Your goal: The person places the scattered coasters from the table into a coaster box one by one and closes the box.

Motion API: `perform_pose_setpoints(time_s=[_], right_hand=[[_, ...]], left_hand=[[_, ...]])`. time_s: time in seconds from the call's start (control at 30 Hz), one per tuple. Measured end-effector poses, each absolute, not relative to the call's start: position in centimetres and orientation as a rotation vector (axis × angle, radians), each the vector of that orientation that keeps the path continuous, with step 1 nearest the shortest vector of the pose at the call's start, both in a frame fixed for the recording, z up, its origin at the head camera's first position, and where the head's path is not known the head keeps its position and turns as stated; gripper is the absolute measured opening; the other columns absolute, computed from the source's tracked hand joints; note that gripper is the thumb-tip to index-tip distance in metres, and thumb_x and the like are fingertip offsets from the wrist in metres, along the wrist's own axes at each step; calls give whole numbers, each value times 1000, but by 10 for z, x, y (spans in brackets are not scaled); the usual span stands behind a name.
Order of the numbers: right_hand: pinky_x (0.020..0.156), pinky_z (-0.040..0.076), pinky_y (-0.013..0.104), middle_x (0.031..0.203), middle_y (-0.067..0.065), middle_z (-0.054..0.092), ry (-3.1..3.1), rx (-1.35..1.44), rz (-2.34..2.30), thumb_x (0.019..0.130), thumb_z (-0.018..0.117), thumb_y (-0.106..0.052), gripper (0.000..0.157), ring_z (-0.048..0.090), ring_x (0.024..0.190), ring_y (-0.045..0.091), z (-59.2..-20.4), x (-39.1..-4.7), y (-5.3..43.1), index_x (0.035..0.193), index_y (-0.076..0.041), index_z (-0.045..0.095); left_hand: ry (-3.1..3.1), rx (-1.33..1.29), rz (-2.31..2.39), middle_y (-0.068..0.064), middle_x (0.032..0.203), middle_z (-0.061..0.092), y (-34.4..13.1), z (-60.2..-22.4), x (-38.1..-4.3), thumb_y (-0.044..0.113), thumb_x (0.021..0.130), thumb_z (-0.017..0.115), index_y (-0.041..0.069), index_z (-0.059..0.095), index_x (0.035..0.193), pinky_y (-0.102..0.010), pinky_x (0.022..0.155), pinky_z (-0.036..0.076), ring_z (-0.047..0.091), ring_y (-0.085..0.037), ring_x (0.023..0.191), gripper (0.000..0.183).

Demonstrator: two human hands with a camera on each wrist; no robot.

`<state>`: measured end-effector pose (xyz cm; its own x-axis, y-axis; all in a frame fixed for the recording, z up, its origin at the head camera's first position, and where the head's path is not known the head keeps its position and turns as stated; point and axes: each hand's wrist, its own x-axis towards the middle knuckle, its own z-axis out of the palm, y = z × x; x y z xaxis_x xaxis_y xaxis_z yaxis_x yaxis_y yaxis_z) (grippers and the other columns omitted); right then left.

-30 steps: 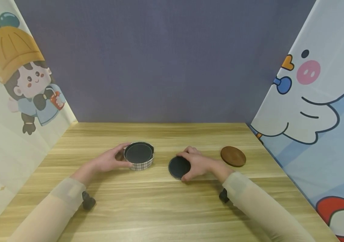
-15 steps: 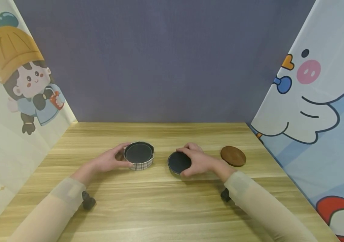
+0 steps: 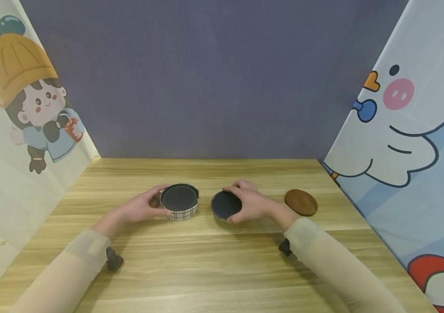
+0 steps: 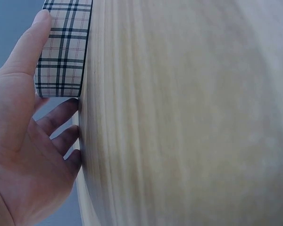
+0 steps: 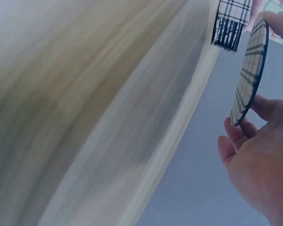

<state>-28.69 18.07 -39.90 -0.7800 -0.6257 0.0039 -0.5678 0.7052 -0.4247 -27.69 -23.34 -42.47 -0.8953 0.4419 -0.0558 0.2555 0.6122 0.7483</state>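
Note:
A round plaid coaster holder (image 3: 184,214) stands on the table left of centre, with a black round coaster (image 3: 179,198) showing inside its rim. My left hand (image 3: 142,206) grips the holder from the left; in the left wrist view the thumb lies along its plaid wall (image 4: 66,52). Between thumb and fingers of my right hand (image 3: 252,203) is another coaster (image 3: 223,205), black on top. Its plaid underside (image 5: 251,70) shows in the right wrist view, tilted and raised off the table. This coaster is just right of the holder, a narrow gap apart.
A brown round wooden disc (image 3: 301,202) lies on the wood-grain table (image 3: 206,269), right of my right hand. A dark blue panel (image 3: 206,87) rises behind the table. Printed cartoon panels flank it on both sides.
My right hand has lifted the coaster off the table and carried it slightly left and away from me, closer to the holder. The left hand and the holder have stayed put.

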Motion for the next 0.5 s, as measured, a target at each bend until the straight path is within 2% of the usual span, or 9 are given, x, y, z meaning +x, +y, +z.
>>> perform_pose_setpoints(time_s=[0.27, 0.5], right_hand=[[113, 42, 52, 154, 9, 43, 2748, -961, -614, 78, 87, -53, 106, 39, 139, 31, -390, -289, 162, 169, -23, 43], [115, 40, 51, 154, 12, 45, 2758, -1002, -617, 76, 87, -52, 106, 40, 140, 32, -384, -294, 143, 168, -20, 45]], left_hand=[[2611, 576, 1133, -22, 147, 64, -234, -426, -278, 43, 93, 89, 16, 31, 173, -71, 125, 40, 58, -47, 143, 103], [2624, 571, 1122, -20, 147, 65, -234, -428, -279, 47, 92, 89, 17, 31, 173, -71, 126, 38, 57, -47, 144, 104]])
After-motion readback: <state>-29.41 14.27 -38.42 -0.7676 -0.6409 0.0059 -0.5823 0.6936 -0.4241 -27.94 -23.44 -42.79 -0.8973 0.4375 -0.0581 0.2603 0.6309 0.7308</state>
